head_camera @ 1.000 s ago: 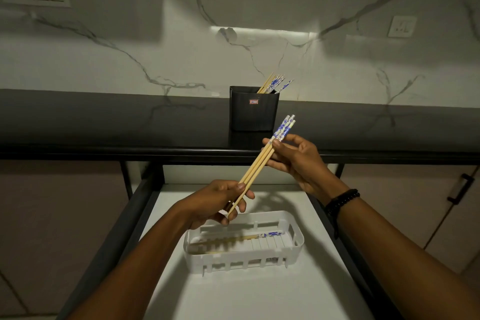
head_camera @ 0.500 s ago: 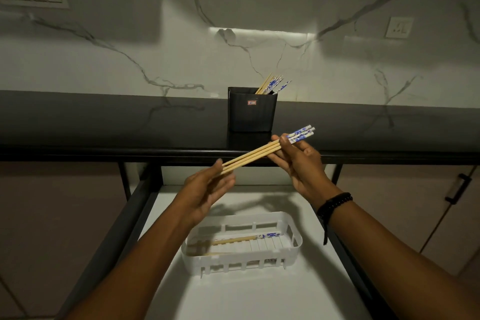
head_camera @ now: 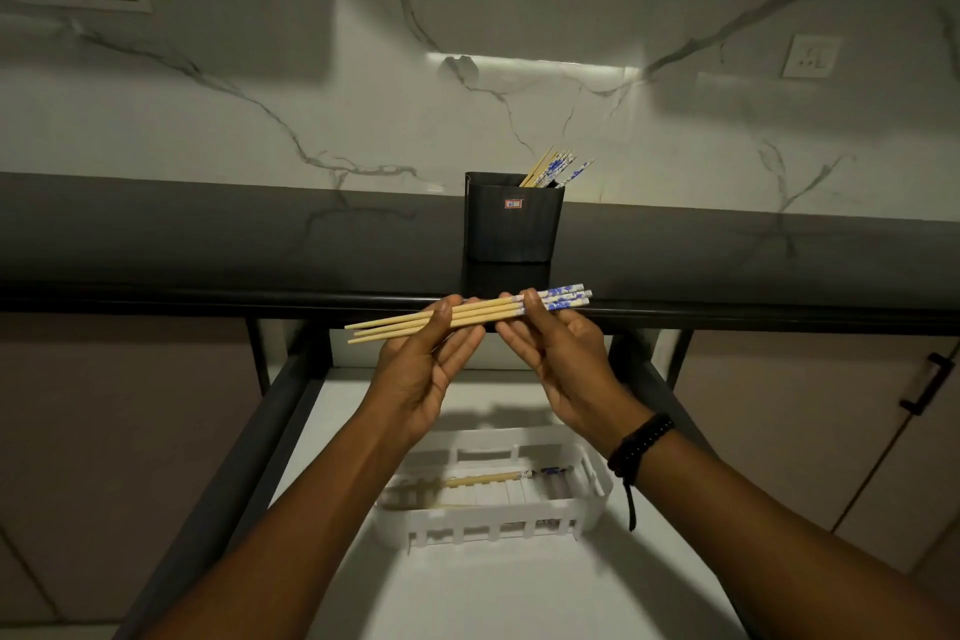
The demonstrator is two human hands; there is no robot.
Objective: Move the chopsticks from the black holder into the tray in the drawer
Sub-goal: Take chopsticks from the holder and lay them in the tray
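Gripping a bundle of chopsticks (head_camera: 488,311) nearly level, with the left hand (head_camera: 426,369) on the bare wood and the right hand (head_camera: 566,359) by the blue-patterned ends. Below, in the open drawer (head_camera: 467,587), a white tray (head_camera: 493,522) (a few sticks inside). Behind, on the counter (head_camera: 208,234), the black holder (head_camera: 511,229), more leaning out.

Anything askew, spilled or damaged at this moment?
Nothing stands out. The left hand and right hand hold a chopstick bundle roughly level above the white tray. The black holder stands upright on the counter.
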